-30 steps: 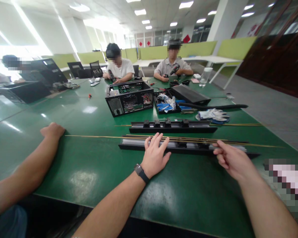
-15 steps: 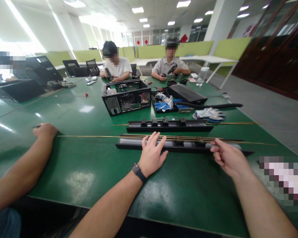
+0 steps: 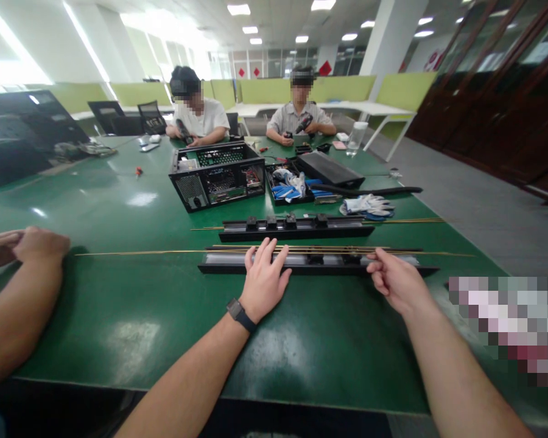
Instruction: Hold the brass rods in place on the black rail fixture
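Thin brass-coloured rods (image 3: 329,249) lie lengthwise over a long black channel (image 3: 221,268) with a pale inner strip and dark blocks. My left hand (image 3: 267,280), with a dark watch at the wrist, rests with spread fingers on the rods and the channel. Toward the channel's right end, my right hand (image 3: 395,278) pinches the rods between thumb and forefinger, its other fingers curled. Behind it, a second black channel (image 3: 296,233) carries several dark blocks and has similar rods sticking out at both ends.
An open computer case (image 3: 217,176) stands farther back, beside a black tray holding work gloves (image 3: 290,185). Another pair of gloves (image 3: 368,207) lies to its right. A co-worker's hands (image 3: 41,243) are at the left. Two people sit across the green table (image 3: 119,292), holding power drills.
The whole view has shifted, so most things appear farther left. My hands keep their places on the rods. At the left, the co-worker's second hand has come into view.
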A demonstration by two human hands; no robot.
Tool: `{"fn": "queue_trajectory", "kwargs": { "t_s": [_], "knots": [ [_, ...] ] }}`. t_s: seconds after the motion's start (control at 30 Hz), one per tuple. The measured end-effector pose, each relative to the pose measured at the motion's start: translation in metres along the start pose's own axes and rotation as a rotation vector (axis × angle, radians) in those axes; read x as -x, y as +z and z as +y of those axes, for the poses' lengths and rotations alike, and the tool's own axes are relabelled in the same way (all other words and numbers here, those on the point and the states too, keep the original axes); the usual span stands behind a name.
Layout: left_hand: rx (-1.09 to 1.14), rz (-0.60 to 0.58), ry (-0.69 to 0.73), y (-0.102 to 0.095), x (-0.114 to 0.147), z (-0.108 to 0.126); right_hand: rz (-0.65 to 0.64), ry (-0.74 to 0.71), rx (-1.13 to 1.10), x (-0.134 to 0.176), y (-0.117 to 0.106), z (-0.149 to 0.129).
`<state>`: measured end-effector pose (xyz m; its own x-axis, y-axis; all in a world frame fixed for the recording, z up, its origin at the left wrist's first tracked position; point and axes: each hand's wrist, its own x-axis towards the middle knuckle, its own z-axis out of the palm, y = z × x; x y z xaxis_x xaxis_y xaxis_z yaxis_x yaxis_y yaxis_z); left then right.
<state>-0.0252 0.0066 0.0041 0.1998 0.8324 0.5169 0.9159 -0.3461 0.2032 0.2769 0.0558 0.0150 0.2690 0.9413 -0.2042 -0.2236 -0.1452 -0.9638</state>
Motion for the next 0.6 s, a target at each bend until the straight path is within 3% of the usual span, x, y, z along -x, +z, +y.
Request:
{"fn": "queue_trajectory", "kwargs": {
  "t_s": [0.6],
  "knots": [
    [0.004,0.021,0.030,0.0036,-0.0041,-0.0057,0.031,-0.040,-0.020,-0.0076,-0.0065,0.0032]
  ]
}}
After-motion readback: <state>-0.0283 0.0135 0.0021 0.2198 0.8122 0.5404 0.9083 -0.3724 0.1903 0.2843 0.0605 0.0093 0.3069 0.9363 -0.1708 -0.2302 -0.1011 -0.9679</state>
